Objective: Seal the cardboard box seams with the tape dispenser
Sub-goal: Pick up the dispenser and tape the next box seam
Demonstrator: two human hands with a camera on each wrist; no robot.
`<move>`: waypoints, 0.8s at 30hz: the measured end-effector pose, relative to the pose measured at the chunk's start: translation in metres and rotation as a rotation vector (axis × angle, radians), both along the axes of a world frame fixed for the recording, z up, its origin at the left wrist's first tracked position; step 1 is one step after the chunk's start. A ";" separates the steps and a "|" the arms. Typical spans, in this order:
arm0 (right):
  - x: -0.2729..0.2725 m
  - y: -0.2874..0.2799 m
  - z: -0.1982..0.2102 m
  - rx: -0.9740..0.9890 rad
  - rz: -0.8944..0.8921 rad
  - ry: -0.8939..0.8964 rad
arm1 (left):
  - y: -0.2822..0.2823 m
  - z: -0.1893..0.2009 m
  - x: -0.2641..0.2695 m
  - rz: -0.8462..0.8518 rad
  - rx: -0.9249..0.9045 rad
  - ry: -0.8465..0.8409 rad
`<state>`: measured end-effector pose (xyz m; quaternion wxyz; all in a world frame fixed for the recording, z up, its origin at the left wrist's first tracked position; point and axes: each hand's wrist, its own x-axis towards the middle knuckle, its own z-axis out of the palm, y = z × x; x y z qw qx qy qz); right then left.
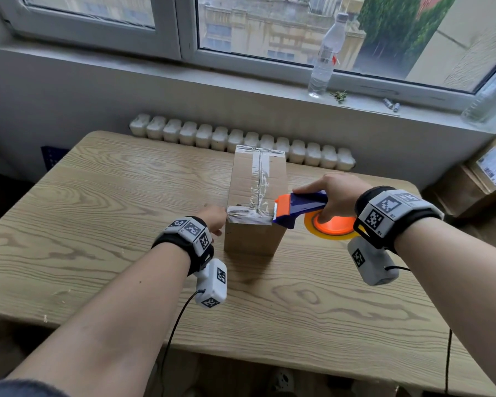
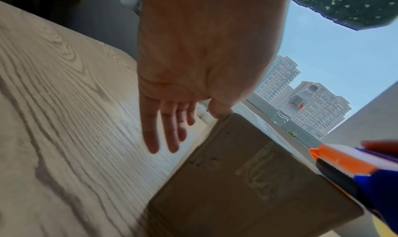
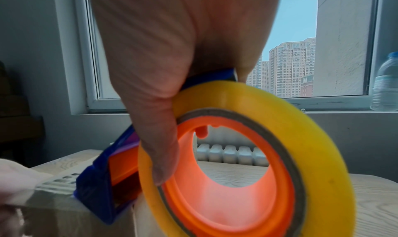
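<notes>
A tall cardboard box (image 1: 255,236) stands on the wooden table (image 1: 98,224). Clear tape runs down its top centre seam and across the near top edge. My right hand (image 1: 335,196) grips the blue and orange tape dispenser (image 1: 304,206), whose orange blade end sits at the box's near right top corner. Its yellow tape roll (image 3: 312,147) hangs off the right side, my thumb (image 3: 159,147) lying across it. My left hand (image 1: 216,217) is at the near left top corner. Its thumb (image 2: 218,109) touches the box (image 2: 247,181) edge, and its fingers (image 2: 170,135) hang straight beside it.
A white radiator (image 1: 241,140) runs behind the table under the windowsill, where a clear water bottle (image 1: 325,55) stands. Stacked cardboard parcels (image 1: 470,181) sit on the floor to the right. Bare tabletop lies left of and in front of the box.
</notes>
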<state>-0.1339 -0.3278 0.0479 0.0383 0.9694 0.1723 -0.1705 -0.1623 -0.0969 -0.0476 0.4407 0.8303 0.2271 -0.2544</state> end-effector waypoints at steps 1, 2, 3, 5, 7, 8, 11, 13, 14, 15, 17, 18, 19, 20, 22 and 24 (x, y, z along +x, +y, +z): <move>0.000 0.000 0.000 -0.002 0.001 -0.005 | 0.002 0.001 -0.002 -0.032 0.069 -0.032; 0.000 0.000 0.000 -0.007 0.002 -0.008 | 0.004 -0.001 -0.002 -0.030 0.118 -0.064; -0.001 0.000 -0.001 -0.008 0.003 -0.010 | 0.007 -0.002 -0.002 -0.018 0.162 -0.113; -0.002 -0.001 0.000 -0.003 0.000 -0.010 | 0.010 -0.002 0.003 0.042 0.204 -0.244; -0.002 -0.001 0.000 -0.006 -0.007 -0.005 | 0.010 0.002 0.009 0.072 0.150 -0.286; -0.002 -0.001 0.001 -0.011 -0.011 -0.002 | 0.010 0.007 0.011 0.056 0.105 -0.271; -0.003 0.000 0.003 -0.012 -0.012 0.009 | 0.007 0.022 0.015 -0.051 0.084 -0.182; -0.003 0.001 0.002 0.002 -0.007 0.014 | 0.004 0.027 0.017 -0.123 0.181 -0.144; -0.003 0.001 0.002 0.009 -0.006 0.017 | 0.003 0.026 0.018 -0.154 0.225 -0.141; -0.003 0.001 0.001 0.017 -0.006 0.024 | 0.000 0.027 0.019 -0.170 0.256 -0.131; -0.002 0.001 0.002 0.026 -0.005 0.034 | -0.008 0.027 0.022 -0.214 0.304 -0.111; -0.002 0.000 0.003 0.028 -0.005 0.038 | -0.014 0.027 0.024 -0.240 0.338 -0.083; -0.001 -0.002 0.003 0.033 -0.008 0.041 | -0.022 0.028 0.025 -0.258 0.376 -0.042; -0.001 -0.003 0.002 0.045 -0.013 0.045 | -0.029 0.029 0.025 -0.270 0.406 0.002; 0.000 -0.006 0.000 0.081 -0.020 0.057 | -0.041 0.033 0.024 -0.262 0.434 0.099; 0.001 -0.011 -0.004 0.110 -0.014 0.063 | -0.045 0.033 0.025 -0.212 0.357 0.159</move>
